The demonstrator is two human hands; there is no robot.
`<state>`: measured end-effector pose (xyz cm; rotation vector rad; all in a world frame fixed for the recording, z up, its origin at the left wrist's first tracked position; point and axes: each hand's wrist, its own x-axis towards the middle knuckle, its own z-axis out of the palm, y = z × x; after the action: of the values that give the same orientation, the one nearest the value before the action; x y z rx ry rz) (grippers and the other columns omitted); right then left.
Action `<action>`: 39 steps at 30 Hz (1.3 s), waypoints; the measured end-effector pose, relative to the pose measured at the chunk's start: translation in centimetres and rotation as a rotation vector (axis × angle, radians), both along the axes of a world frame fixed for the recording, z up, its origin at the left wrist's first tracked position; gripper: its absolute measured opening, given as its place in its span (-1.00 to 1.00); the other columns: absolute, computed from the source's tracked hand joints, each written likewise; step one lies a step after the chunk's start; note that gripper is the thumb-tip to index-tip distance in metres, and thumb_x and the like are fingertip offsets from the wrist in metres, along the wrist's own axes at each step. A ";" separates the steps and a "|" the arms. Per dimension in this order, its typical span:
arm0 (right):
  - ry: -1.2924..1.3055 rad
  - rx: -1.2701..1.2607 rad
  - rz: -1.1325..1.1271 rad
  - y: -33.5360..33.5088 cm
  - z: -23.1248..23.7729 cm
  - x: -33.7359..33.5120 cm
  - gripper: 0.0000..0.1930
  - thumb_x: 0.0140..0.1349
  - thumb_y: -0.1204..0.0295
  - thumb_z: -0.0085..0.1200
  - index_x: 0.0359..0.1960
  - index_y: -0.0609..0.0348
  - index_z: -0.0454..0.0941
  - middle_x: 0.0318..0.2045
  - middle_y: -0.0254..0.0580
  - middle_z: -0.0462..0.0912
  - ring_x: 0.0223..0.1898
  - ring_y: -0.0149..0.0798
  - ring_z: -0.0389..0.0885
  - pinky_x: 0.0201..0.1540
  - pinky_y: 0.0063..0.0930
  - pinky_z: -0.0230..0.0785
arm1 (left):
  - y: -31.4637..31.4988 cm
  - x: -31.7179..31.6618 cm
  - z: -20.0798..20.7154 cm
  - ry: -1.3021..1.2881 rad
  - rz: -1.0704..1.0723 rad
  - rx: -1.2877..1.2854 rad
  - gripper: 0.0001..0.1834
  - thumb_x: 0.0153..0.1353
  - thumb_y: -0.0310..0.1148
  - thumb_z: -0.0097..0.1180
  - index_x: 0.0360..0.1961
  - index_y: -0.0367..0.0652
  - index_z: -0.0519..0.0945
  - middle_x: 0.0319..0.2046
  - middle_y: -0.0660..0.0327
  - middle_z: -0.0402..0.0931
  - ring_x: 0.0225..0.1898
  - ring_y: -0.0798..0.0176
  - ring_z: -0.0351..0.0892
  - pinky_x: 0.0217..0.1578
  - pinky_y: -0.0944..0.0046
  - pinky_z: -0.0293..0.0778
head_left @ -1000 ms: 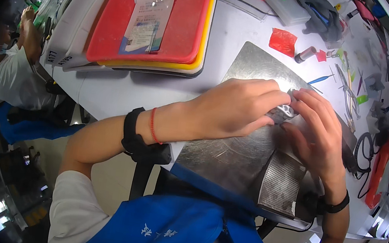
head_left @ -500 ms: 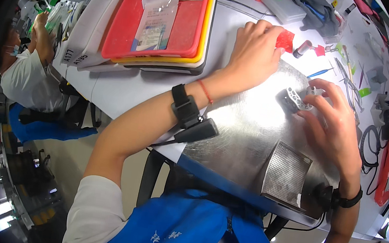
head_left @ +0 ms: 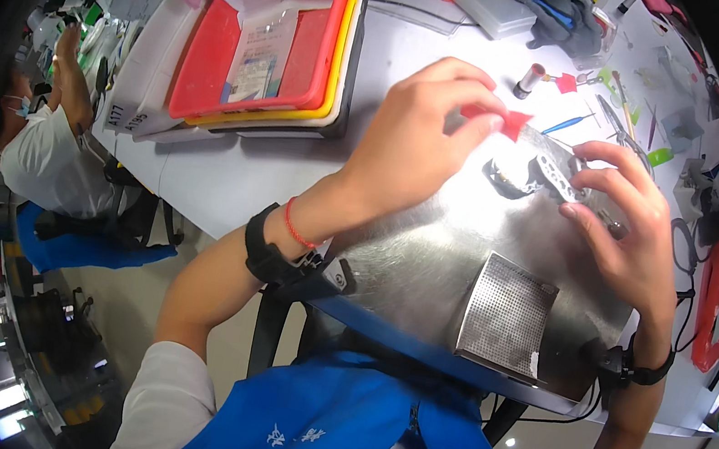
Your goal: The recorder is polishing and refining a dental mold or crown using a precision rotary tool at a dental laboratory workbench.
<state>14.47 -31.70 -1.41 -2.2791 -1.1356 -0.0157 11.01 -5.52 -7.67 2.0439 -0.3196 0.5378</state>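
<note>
1. Currently, the left hand (head_left: 433, 125) is pinching a small red sheet (head_left: 515, 125) between thumb and fingers; the sheet is showing past the fingertips, near the far end of the steel plate (head_left: 410, 259).
2. The right hand (head_left: 628, 212) is curving around the right end of an openwork silver metal piece (head_left: 555, 174), digits bent, fingertips close against it. Firm grip or light touch: cannot tell.
3. This metal piece is sitting between the two hands, over the plate's far part. A shiny curved metal part (head_left: 511, 179) is adjoining its left side; joined or merely touching, cannot tell.
4. A perforated metal tray (head_left: 505, 314) is lying on the plate's near side, toward the blue apron (head_left: 295, 418).
5. Beyond the plate, a slim blue tool (head_left: 565, 123) is lying right of the red sheet; a dark cylinder with a reddish end (head_left: 529, 81) is resting farther back, and a grey cloth (head_left: 547, 12) is lying beside a translucent plastic box (head_left: 489, 8).
6. Leftward, a red bin (head_left: 308, 52) is nesting in a yellow bin (head_left: 347, 39), holding papers.
</note>
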 end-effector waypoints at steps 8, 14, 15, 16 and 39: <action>-0.005 -0.067 -0.009 1.6 0.5 -0.2 -0.77 0.06 0.54 0.36 -0.22 0.27 0.64 0.02 -0.06 0.66 0.05 -0.03 0.66 0.11 -0.23 0.45 | -0.9 -0.8 -2.7 -0.040 -0.185 0.112 -0.83 0.21 -0.49 0.23 -0.18 -0.30 0.72 -0.07 0.02 0.63 -0.10 -0.01 0.67 -0.06 0.15 0.58; -0.096 -0.092 -0.038 2.7 -1.9 -0.2 -0.77 0.07 0.52 0.35 -0.21 0.23 0.66 0.06 -0.06 0.65 0.04 -0.05 0.65 0.10 -0.25 0.43 | 0.5 -0.6 -2.0 0.122 -0.248 0.019 -0.69 0.11 -0.47 0.26 -0.09 -0.30 0.66 -0.05 0.00 0.63 -0.04 -0.05 0.65 0.04 0.12 0.56; -0.089 -0.105 -0.034 2.7 -2.0 -0.2 -0.77 0.07 0.52 0.35 -0.21 0.23 0.66 0.06 -0.06 0.65 0.04 -0.05 0.65 0.10 -0.25 0.43 | 0.8 -0.6 -1.8 0.200 -0.261 -0.032 -0.66 0.10 -0.47 0.25 -0.06 -0.29 0.63 -0.06 0.00 0.63 -0.03 -0.04 0.64 0.05 0.13 0.55; -0.087 -0.125 -0.039 2.9 -2.1 -0.2 -0.76 0.07 0.53 0.35 -0.19 0.22 0.67 0.06 -0.07 0.65 0.05 -0.07 0.64 0.10 -0.26 0.44 | 1.1 -0.5 -1.9 0.275 -0.271 -0.082 -0.64 0.10 -0.47 0.24 -0.03 -0.28 0.61 -0.07 0.00 0.63 -0.01 -0.03 0.63 0.06 0.13 0.54; -0.053 -0.142 0.021 2.0 -5.2 1.2 -0.62 0.17 0.47 0.30 0.06 0.19 0.71 0.29 0.19 0.45 0.28 0.15 0.51 0.22 -0.02 0.50 | 1.7 1.4 -5.7 -0.185 -0.347 -0.043 -0.70 -0.09 -0.53 0.27 -0.25 -0.29 0.59 -0.44 -0.03 0.63 -0.22 -0.16 0.66 -0.15 -0.03 0.52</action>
<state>15.69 -29.69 -6.64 -2.4039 -1.2224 0.0127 12.38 -3.82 -13.39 1.8466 -0.7513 0.5122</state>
